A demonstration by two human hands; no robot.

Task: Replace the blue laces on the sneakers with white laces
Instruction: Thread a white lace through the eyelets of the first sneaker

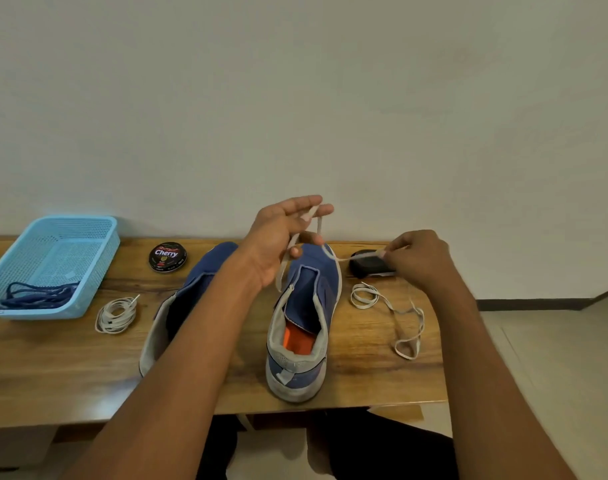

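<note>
Two blue sneakers stand on the wooden table, heels toward me. The right sneaker (307, 317) has an orange insole and a white lace (387, 301) running through its toe end. My left hand (281, 237), raised above that toe, pinches one end of this lace between its fingers. My right hand (416, 258) pinches the other end, pulled out to the right; the slack loops on the table. The left sneaker (188, 299) is partly hidden under my left forearm. A second white lace (117, 315) lies coiled to its left. Blue laces (36, 294) sit in the basket.
A light blue plastic basket (84, 237) stands at the table's left. A round Cherry polish tin (167, 257) sits behind the left sneaker. A black object (366, 266) lies behind my right hand. The table's right end is near my right forearm, and the wall runs close behind.
</note>
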